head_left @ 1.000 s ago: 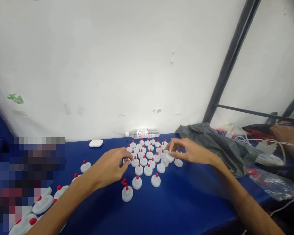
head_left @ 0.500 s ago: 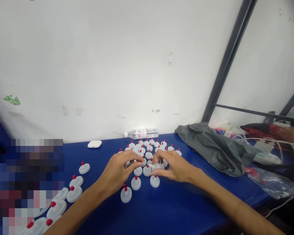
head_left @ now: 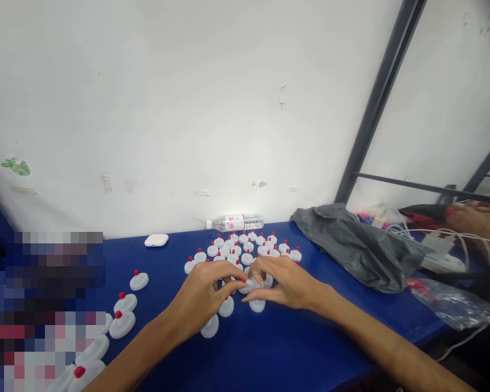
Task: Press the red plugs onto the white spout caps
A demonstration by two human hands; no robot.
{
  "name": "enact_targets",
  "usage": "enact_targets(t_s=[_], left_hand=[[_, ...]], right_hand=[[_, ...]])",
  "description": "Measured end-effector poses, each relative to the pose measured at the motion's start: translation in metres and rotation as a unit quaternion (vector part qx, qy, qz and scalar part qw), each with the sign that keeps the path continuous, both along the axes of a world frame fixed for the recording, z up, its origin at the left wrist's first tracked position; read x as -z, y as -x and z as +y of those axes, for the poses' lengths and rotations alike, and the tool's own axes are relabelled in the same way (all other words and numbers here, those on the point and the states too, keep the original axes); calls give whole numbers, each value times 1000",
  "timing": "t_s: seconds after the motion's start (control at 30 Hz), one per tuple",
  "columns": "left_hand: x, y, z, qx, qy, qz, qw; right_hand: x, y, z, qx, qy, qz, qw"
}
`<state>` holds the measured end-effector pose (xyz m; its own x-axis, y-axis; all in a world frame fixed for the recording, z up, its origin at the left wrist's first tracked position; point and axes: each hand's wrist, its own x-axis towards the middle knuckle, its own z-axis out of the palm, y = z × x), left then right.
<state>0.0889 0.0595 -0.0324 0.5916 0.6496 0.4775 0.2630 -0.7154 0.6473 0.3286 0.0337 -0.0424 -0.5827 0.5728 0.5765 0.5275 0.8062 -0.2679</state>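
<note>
My left hand [head_left: 212, 286] pinches a small red cap [head_left: 244, 281] between thumb and fingertips. Facing it, my right hand [head_left: 288, 280] grips a white round lid [head_left: 250, 286], tilted with its middle towards the red cap. The two pieces meet or nearly meet; fingers hide the exact contact. Beneath and behind both hands stand several like white lids with red tips [head_left: 247, 258] on the blue table [head_left: 277, 348]. Closest to me are a white lid [head_left: 226, 307] and another one [head_left: 209, 326], both partly covered by my left hand.
Along the wall lies a clear plastic bottle [head_left: 239, 222]. A white earphone case [head_left: 156, 240] sits to its left. More red-tipped lids [head_left: 122, 324] line the left side near a blurred-out person. At right are a grey plastic bag [head_left: 359, 245], cables, clear plastic [head_left: 453, 305] and another person's hand [head_left: 471, 223].
My left hand has moved slightly right and down, bringing the red cap to the white lid in my right hand. The right hand has shifted a little left, lid tilted towards the cap.
</note>
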Motion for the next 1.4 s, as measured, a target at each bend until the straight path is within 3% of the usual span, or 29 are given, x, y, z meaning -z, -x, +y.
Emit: enact_targets(t_s=[0.23, 0.47, 0.63, 0.83, 1.0, 1.23, 1.4], left_hand=[[5, 7, 7, -42, -100, 27, 994], [6, 10, 9, -51, -219, 102, 969], [11, 4, 7, -62, -244, 121, 960], [8, 3, 2, -47, -210, 120, 969], [-1, 6, 3, -50, -144, 140, 978], [-27, 21, 12, -78, -24, 191, 978], [-33, 40, 20, -50, 60, 260, 962]], right_hand=[[-3, 1, 0, 10, -49, 18, 999], [0, 6, -2, 36, -136, 25, 990], [2, 8, -3, 19, -180, 21, 983], [-1, 12, -8, 8, -198, 1, 980], [-3, 13, -5, 19, -164, 0, 986], [-15, -2, 5, 92, -108, 1, 990], [-25, -23, 9, 155, -63, 25, 986]])
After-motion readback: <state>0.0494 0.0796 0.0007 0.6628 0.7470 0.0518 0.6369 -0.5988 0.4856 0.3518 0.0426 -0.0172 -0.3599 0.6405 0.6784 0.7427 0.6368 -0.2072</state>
